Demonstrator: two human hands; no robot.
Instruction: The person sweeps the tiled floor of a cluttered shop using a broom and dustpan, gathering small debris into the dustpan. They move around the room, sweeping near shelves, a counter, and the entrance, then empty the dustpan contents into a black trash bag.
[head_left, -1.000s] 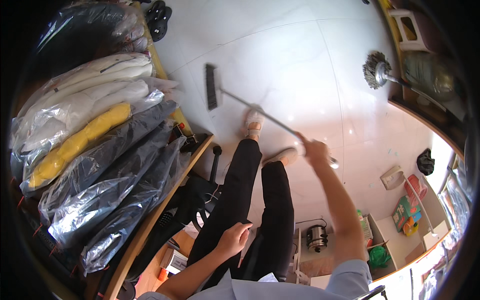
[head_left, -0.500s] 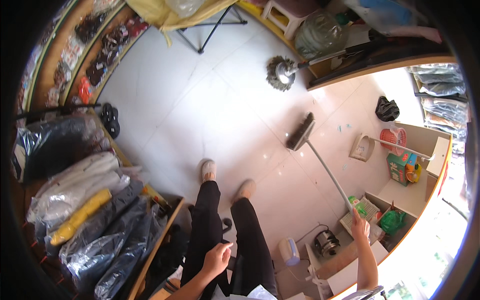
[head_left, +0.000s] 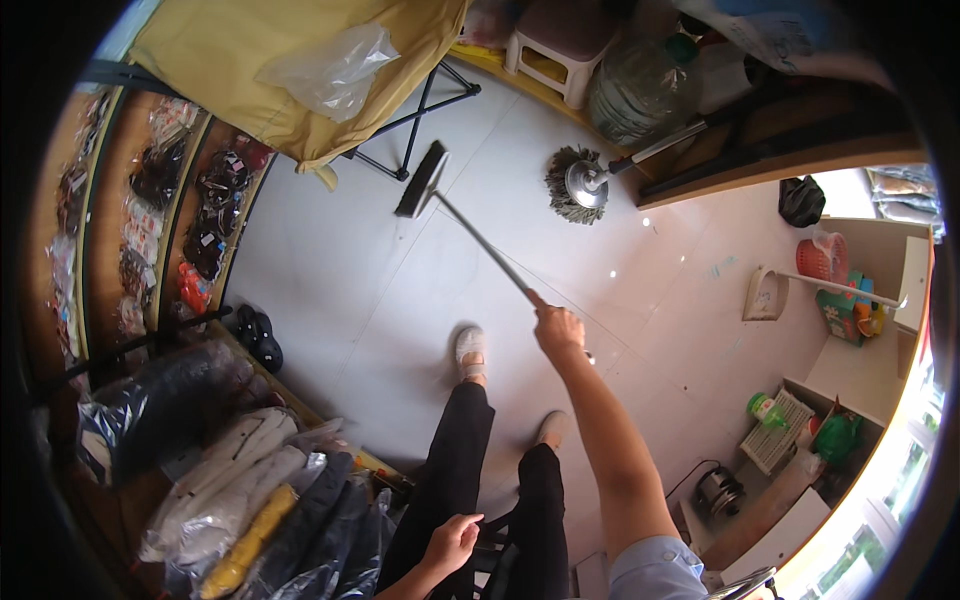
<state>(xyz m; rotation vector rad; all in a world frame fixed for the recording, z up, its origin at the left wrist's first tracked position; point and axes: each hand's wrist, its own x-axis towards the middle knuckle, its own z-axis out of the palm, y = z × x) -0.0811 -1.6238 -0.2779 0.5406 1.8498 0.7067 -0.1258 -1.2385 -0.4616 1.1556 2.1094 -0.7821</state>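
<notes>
My right hand [head_left: 560,330] is wrapped round the upper handle of a broom [head_left: 487,247], with the arm stretched forward. The broom's dark bristle head [head_left: 422,180] is on the pale tiled floor [head_left: 330,270], close to the black legs of a yellow folding cot. Near my right thigh, my left hand [head_left: 452,545] is loosely curled with the thumb extended, and nothing shows in it. A mop with a round grey head [head_left: 578,188] leans to the right of the broom.
The yellow fabric cot [head_left: 230,60] bears a clear plastic bag. Black slippers [head_left: 258,338] lie by the left shelves. Bagged garments [head_left: 230,490] are stacked at the lower left. A dustpan [head_left: 765,295], red basket [head_left: 822,257] and black bag [head_left: 801,202] stand right; a water bottle [head_left: 645,90] is behind.
My right hand has swung the broom from the right toward the far left, up to the cot. The view has shifted left, showing more of the cot. My left hand stays low.
</notes>
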